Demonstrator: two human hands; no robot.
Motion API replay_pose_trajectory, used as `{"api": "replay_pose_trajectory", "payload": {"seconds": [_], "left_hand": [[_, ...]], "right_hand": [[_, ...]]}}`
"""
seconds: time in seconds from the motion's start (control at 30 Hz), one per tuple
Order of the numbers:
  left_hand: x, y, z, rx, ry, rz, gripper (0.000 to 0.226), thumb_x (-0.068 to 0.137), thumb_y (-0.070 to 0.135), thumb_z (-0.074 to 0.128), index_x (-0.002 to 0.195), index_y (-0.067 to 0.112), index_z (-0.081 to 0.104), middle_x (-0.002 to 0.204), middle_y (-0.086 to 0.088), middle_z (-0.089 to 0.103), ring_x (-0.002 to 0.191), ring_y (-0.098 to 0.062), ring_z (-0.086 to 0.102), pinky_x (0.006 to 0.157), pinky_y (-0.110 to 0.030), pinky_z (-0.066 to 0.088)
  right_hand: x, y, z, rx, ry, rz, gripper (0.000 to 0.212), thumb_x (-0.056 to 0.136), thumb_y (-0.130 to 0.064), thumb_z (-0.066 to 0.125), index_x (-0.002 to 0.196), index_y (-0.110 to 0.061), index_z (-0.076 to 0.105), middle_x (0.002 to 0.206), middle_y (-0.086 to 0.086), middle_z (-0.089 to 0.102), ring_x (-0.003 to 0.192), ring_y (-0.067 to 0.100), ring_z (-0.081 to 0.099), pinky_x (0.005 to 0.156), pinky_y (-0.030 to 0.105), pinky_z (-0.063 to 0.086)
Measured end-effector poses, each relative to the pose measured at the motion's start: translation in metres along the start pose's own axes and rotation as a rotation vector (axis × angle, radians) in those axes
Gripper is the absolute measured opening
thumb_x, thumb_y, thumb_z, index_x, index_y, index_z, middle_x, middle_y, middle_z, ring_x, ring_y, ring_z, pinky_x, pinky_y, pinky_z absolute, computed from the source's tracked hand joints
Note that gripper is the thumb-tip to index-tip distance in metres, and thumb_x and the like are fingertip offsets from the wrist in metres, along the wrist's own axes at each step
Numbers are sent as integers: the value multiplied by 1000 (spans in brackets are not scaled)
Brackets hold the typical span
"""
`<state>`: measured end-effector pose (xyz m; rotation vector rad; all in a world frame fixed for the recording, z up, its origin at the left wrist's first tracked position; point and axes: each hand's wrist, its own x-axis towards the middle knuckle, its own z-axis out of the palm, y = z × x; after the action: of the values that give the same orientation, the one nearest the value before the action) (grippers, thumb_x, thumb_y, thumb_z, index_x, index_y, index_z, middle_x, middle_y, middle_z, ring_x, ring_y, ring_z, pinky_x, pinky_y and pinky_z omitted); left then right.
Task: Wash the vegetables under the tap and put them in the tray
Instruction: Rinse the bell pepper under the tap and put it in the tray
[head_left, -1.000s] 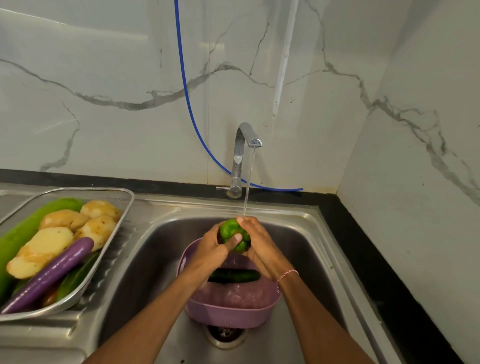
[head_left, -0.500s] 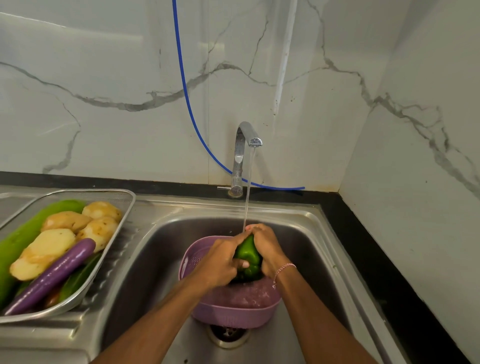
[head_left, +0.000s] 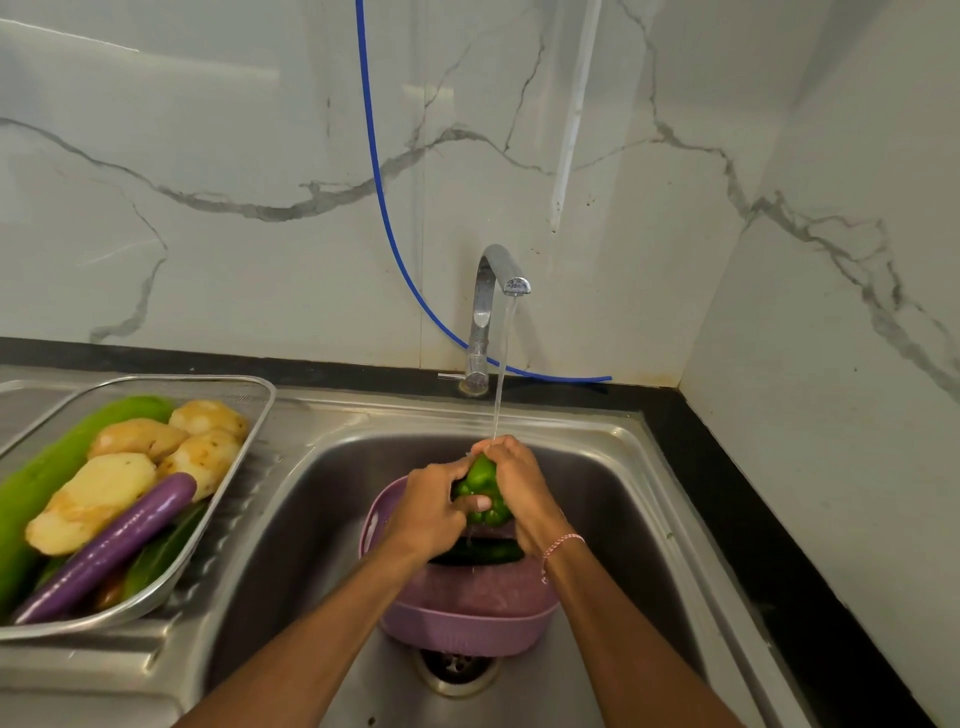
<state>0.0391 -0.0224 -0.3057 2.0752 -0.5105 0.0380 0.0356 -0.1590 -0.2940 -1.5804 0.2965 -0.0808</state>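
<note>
A green bell pepper (head_left: 480, 480) sits between both my hands, under the thin stream running from the chrome tap (head_left: 491, 312). My left hand (head_left: 428, 512) grips its left side with the thumb across the front. My right hand (head_left: 519, 488) curls round its right side and top. Below them a purple plastic colander (head_left: 467, 618) stands in the steel sink (head_left: 613, 499), with a dark green cucumber (head_left: 480, 552) lying inside it. On the drainboard at the left, a metal mesh tray (head_left: 249, 415) holds potatoes (head_left: 98, 499), a purple aubergine (head_left: 111, 545) and green vegetables.
The drain (head_left: 457, 670) shows just in front of the colander. A blue hose (head_left: 384, 208) hangs down the marble wall and runs behind the tap. A black counter strip (head_left: 753, 545) borders the sink on the right, against the side wall.
Both hands have kept turning and rubbing the pepper under the stream, dipping slightly lower towards the colander and back up. The cucumber shows again beneath them.
</note>
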Motion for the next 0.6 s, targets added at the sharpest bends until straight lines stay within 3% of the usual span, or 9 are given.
{"api": "replay_pose_trajectory", "payload": {"seconds": [0.13,0.27,0.33,0.4,0.47,0.53,0.6], "left_hand": [[-1,1,-3,41,-47,129,59,88,11,78,142,23,61,123,8,73,114,-8,67,102,-28,53],[-3,1,-4,53,-126,218,74,84,3,80,150,18,52,152,7,54,142,-6,45,118,-20,37],[-3,1,1,29,-149,217,80,81,1,82,152,20,50,157,9,46,147,-3,36,121,-20,31],[-3,1,4,-43,-130,140,84,82,7,84,154,22,44,152,8,51,141,-7,45,118,-24,38],[-2,0,2,-105,-119,59,80,85,14,83,154,19,42,140,6,58,128,-9,57,111,-28,47],[0,1,1,-153,-84,9,68,86,14,81,148,17,53,131,4,67,118,-8,64,109,-34,50],[1,-1,0,-185,-22,-36,52,85,10,81,133,22,64,116,9,75,108,0,69,106,-36,53]], "right_hand": [[1,-9,-1,197,52,178,15,104,-22,57,107,-17,71,104,16,73,89,29,70,69,38,61],[1,-14,-10,385,97,251,16,107,-15,57,108,-12,72,111,20,73,92,30,70,71,40,61],[3,-12,-14,452,148,243,19,108,-10,53,108,-11,72,113,20,71,97,31,70,77,45,62],[5,-9,-14,460,178,222,18,108,-12,54,108,-12,72,113,19,70,100,30,69,87,49,62],[4,-10,-13,444,180,173,17,108,-14,55,107,-15,71,108,14,69,96,26,67,84,43,62],[1,-14,-9,363,161,111,19,110,-17,52,106,-16,70,106,11,68,91,22,66,73,33,60],[-3,-13,-3,229,94,67,24,111,-20,47,108,-19,70,113,13,70,97,24,68,77,35,61]]}}
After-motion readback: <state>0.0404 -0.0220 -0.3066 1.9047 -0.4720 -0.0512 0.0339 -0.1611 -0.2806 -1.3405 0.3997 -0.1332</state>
